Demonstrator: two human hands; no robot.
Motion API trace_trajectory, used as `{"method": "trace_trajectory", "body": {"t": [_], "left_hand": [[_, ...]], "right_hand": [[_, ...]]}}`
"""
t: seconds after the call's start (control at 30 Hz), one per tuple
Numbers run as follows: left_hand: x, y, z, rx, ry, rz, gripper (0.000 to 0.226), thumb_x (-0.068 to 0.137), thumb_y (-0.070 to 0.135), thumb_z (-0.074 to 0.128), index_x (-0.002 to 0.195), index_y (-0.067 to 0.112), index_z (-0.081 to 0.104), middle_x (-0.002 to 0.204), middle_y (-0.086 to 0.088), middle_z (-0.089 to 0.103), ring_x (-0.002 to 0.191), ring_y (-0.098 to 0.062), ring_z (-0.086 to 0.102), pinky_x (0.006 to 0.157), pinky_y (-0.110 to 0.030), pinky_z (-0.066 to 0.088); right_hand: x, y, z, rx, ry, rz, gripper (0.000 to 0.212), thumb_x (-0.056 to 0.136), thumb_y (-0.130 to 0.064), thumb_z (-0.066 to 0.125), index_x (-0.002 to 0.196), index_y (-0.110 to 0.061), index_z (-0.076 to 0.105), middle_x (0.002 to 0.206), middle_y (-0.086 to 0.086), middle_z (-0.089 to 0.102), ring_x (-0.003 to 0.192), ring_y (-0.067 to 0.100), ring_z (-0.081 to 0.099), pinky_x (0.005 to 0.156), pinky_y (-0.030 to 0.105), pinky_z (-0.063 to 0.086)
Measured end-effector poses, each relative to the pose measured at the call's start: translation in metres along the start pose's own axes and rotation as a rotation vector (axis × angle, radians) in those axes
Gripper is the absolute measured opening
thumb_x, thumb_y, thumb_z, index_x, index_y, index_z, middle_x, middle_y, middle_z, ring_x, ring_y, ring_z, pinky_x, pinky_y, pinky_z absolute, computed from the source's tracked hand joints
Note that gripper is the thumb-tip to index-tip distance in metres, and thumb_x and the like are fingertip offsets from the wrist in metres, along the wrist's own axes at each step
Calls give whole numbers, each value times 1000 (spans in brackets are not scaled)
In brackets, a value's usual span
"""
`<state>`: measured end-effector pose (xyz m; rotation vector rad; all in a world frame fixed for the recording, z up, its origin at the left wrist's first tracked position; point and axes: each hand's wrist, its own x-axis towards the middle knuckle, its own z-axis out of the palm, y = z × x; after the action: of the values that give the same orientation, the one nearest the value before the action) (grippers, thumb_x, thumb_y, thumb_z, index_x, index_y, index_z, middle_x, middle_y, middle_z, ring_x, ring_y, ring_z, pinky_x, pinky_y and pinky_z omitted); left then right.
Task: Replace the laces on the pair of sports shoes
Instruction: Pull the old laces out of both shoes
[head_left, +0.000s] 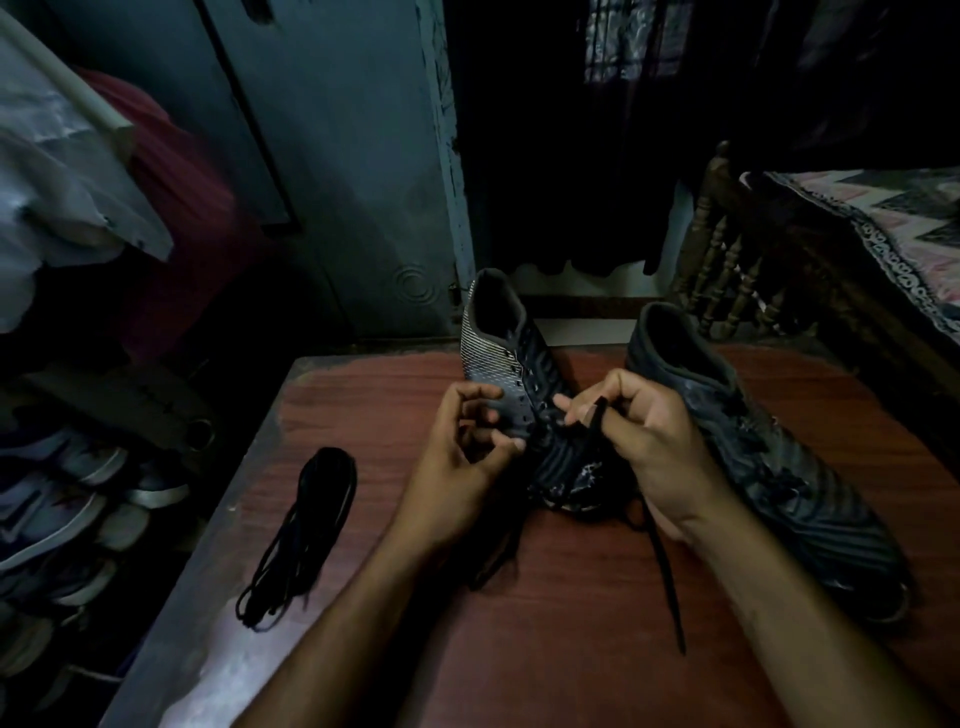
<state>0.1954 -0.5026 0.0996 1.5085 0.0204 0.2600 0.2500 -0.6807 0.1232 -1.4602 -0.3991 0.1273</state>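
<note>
The reddish wooden table (519, 623) carries both dark sports shoes — the right shoe (779, 467) by my right wrist, the left shoe (524, 384) between my hands. A loose bundle of black laces (306, 525) lies well left. My right hand (649, 441) pinches a black lace (597, 415) above the eyelets; my left hand (467, 457) curls its fingertips against the shoe's side — whether gripping, I cannot tell.

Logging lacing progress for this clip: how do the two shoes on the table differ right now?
The left shoe sits between the hands, its upper eyelets empty; the right shoe lies aside, beyond the right wrist, untouched.
The left shoe shows a pale striped side panel; the right shoe looks dark all over.
A lace pinched by the right hand runs over the left shoe's toe; whether the right shoe is laced is unclear.
Both rest on the table, toes toward the camera.
</note>
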Motion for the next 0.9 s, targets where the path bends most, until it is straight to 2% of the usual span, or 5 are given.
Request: {"method": "trace_trajectory", "body": {"t": [0.17,0.33,0.53,0.8,0.9], "left_hand": [[0,-1,0,45,-23,-1,45,88,-12,67,112,25,60,98,8,60,83,-7,57,77,-24,52],[1,0,1,146,10,72,37,84,1,62,109,28,67,105,-3,63,83,-9,57,74,-21,49],[0,18,-7,57,44,17,38,97,-5,42,101,16,74,85,2,73,70,-8,62,66,-23,49],[0,4,-21,766,-35,180,24,84,44,80,104,36,70,79,18,70,56,3,55,59,-23,45],[2,4,-23,913,40,143,32,80,61,74,103,39,68,74,19,66,63,3,58,60,-25,46]], "right_hand": [[-4,-7,3,83,-8,-84,13,81,-14,66,71,-14,59,84,8,73,116,20,67,102,35,49],[-7,-19,8,147,-47,-160,13,79,-18,81,78,-12,69,81,8,71,80,20,66,75,28,53],[-5,-18,1,-400,-316,-143,10,86,-17,78,95,-21,81,94,-10,78,96,8,72,87,34,56],[1,-5,-7,-679,65,-266,18,93,-8,66,100,-22,74,101,-14,69,96,-2,62,84,9,45],[3,7,-8,-826,24,-228,16,93,-18,68,108,-23,70,108,-10,62,103,6,56,90,23,46]]}}
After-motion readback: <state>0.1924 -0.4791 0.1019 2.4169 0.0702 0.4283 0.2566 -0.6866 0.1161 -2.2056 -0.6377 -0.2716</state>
